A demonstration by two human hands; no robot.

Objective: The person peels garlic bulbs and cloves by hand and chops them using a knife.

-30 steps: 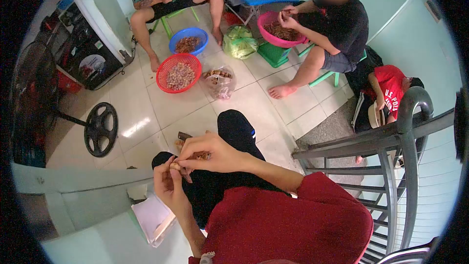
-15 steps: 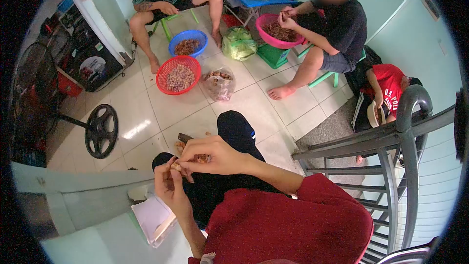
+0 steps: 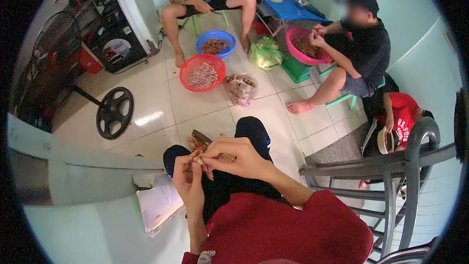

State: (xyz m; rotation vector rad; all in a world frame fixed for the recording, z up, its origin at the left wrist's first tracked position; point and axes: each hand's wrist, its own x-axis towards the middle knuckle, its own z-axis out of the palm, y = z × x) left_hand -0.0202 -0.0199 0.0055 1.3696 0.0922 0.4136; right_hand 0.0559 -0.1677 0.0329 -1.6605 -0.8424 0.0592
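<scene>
My left hand (image 3: 188, 175) pinches a small pale bulb (image 3: 197, 160), perhaps a shallot, between thumb and fingers. From the other side my right hand (image 3: 236, 156) touches the same bulb with its thumb and fingertips closed. Something brownish shows under the curled fingers of my right hand, too hidden to name. Both hands are above my dark-trousered lap. Just beyond them, a dark flat object (image 3: 201, 137) and orange-brown pieces lie low near my knees, partly covered by my right hand.
A red basket (image 3: 221, 80) of small bulbs, a blue basin (image 3: 231, 37) and a plastic bag (image 3: 242, 97) stand ahead. A seated person works over a pink basin (image 3: 293, 49); another sits behind the blue basin. One in red is beyond the railing (image 3: 356, 165). A fan base (image 3: 128, 112) stands left.
The view has shifted, so the room appears farther right. Both hands keep hold of the bulb. The person behind the blue basin has moved their hands apart.
</scene>
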